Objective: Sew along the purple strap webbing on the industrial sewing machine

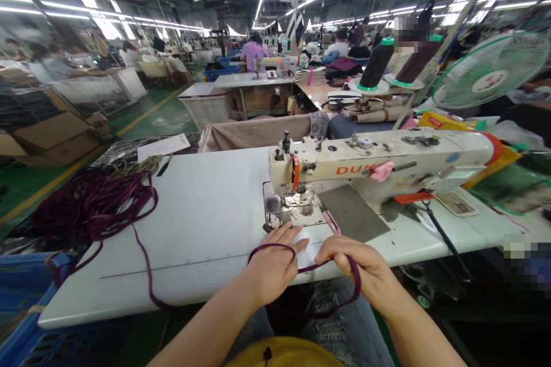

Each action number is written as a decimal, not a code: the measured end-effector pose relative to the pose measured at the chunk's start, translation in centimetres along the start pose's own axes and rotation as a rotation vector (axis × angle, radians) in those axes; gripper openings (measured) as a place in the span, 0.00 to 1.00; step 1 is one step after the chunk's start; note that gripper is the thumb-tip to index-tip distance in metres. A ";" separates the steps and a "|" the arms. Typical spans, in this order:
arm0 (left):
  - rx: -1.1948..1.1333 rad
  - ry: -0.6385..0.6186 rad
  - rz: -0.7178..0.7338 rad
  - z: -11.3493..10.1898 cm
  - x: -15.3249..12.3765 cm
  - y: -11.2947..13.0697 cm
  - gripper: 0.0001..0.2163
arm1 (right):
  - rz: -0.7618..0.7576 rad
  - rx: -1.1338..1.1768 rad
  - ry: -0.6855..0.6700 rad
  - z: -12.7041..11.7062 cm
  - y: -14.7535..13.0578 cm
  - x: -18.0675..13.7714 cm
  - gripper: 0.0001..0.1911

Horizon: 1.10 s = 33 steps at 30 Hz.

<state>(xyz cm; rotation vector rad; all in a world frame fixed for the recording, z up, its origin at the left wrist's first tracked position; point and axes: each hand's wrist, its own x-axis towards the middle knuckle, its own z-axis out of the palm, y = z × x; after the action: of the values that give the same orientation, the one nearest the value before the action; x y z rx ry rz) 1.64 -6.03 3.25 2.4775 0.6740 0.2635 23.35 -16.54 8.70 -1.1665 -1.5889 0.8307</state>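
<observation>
A narrow dark purple fabric strap (356,284) runs between my hands at the front edge of the sewing machine table. My left hand (273,266) lies by the needle plate, some fingertips stretched toward it. The strap curves over the back of this hand and passes under its thumb side, where it appears held. My right hand (361,269) is closed on the strap, pinching it between thumb and fingers, with a loop hanging below. In front of both hands stands the white sewing machine (327,166). Its metal needle plate (297,209) shows just beyond my left fingertips.
A tangled heap of purple strap (103,200) lies at the table's left end, above a blue crate (30,281). A paper sheet (163,146) is behind it. Thread cones (376,66) and a fan (491,71) stand right. Other people sit further back.
</observation>
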 end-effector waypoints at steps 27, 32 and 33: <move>-0.012 0.371 -0.350 -3.6 7.3 -11.0 0.07 | -0.230 -0.648 -0.103 4.2 8.6 4.4 0.16; -0.034 0.386 -0.337 -3.5 9.5 -11.7 0.05 | -0.208 -0.731 -0.080 4.5 9.4 5.3 0.18; -0.032 0.386 -0.327 -3.6 9.9 -11.8 0.05 | -0.205 -0.743 -0.078 4.5 9.6 5.4 0.18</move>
<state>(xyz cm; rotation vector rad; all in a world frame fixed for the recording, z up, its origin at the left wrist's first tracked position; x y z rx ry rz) 4.10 9.26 -0.01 2.2572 1.2069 0.6269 21.42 -8.37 0.29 -1.4441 -2.1242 0.1317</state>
